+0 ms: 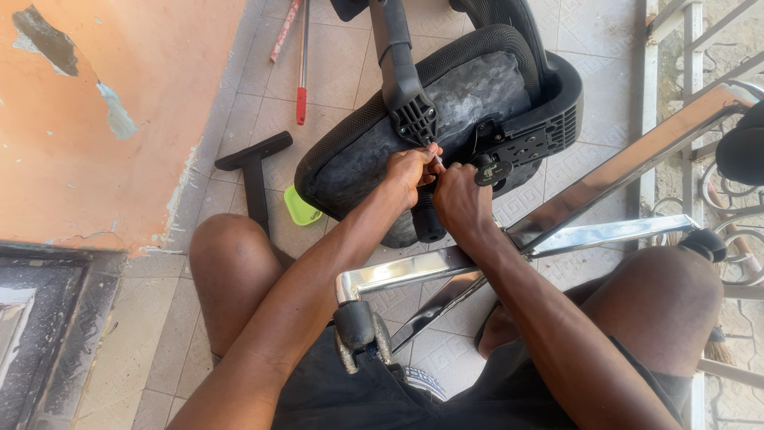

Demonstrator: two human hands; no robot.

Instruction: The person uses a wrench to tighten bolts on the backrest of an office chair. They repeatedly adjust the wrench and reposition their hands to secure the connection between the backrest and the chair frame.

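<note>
Chrome star base (414, 271) across lap; left hand (410, 171), right hand (458, 199) pinch small silver tool (437, 158) against upturned black mesh seat (446, 103); tiled floor (247, 103) free left.

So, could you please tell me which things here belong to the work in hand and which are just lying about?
In hand:
left hand
right hand
upturned chair seat
chrome chair base

Lying about:
loose black armrest
red-tipped pole
green plastic piece

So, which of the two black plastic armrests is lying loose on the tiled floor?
The T-shaped black armrest left of the upturned seat; the other is on the seat.
</note>
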